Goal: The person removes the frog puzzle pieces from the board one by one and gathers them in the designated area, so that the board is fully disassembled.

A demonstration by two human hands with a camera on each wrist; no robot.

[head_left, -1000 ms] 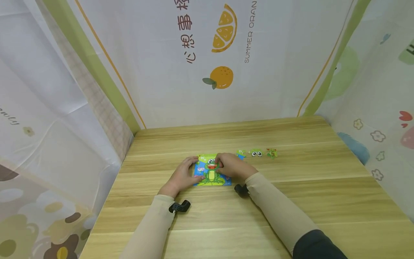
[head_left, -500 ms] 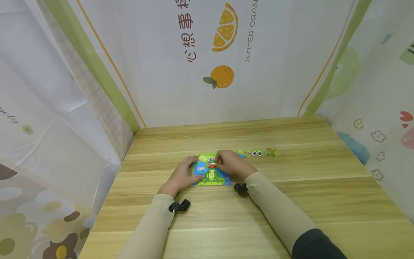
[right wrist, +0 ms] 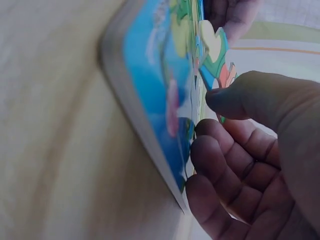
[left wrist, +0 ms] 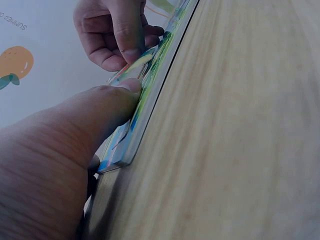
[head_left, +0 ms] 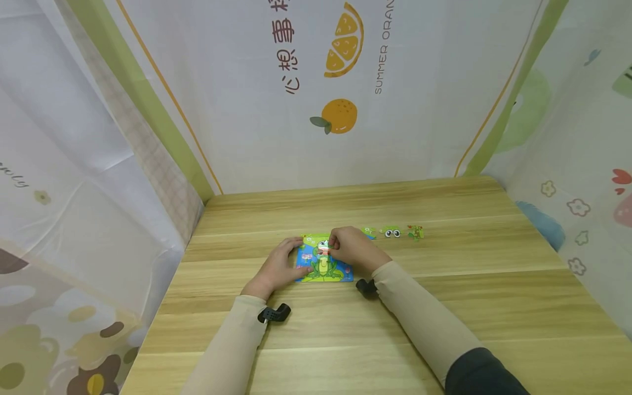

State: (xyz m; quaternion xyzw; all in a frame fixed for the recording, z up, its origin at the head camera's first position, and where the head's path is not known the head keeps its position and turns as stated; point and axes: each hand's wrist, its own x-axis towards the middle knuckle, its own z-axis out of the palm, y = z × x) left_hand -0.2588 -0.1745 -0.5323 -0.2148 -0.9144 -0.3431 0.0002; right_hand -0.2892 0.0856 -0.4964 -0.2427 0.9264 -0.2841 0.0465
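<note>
A frog jigsaw puzzle in a thick rectangular board lies flat on the wooden table. My left hand holds the board at its left side, thumb on the picture and fingers toward the far left edge. Between thumb and fingers, my right hand pinches a puzzle piece with red, green and cream parts. That piece is tilted up from the board over the frog's face, glossy in the head view. The right hand covers the board's upper right part.
Several loose pieces lie behind and right of the board: a green and blue one, one with two eyes and a green and red one. Printed curtains hang around the wooden table.
My right hand has shifted slightly away from me, and the pinched piece has tilted so that it catches light. The left hand stays on the board.
</note>
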